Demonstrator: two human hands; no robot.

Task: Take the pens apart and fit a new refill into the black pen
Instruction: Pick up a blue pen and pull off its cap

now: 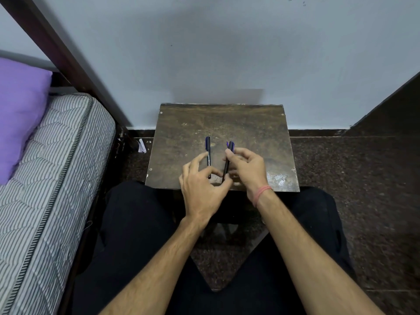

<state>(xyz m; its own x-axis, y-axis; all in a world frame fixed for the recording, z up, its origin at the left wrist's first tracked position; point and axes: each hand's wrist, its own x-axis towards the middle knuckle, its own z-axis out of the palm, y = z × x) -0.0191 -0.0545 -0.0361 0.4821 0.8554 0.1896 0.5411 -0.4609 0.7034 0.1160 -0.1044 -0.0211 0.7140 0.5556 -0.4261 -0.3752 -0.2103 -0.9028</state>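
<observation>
The worn brown wooden table [186, 133] is small and its near edge sits right above the person's lap, so any small part freed when a pen comes apart could, I think, roll off onto the dark speckled floor [354, 178] and be hard to spot there. The grip looks light, too; a twist at the tip might let the barrel slip.

The right hand [246, 168] holds a slim black pen with a bluish cap end [228, 156] raised just above the table, fingers and thumb curled round its upper barrel. The left hand [201, 189] is half open, fingers loosely bent, and its thumb and forefinger seem to close on that pen's lower tip, though I cannot tell if they truly pinch it. A second black pen with a dark blue cap [208, 153] lies flat on the table, just beside the left fingers, apparently untouched. Both pens appear whole.
</observation>
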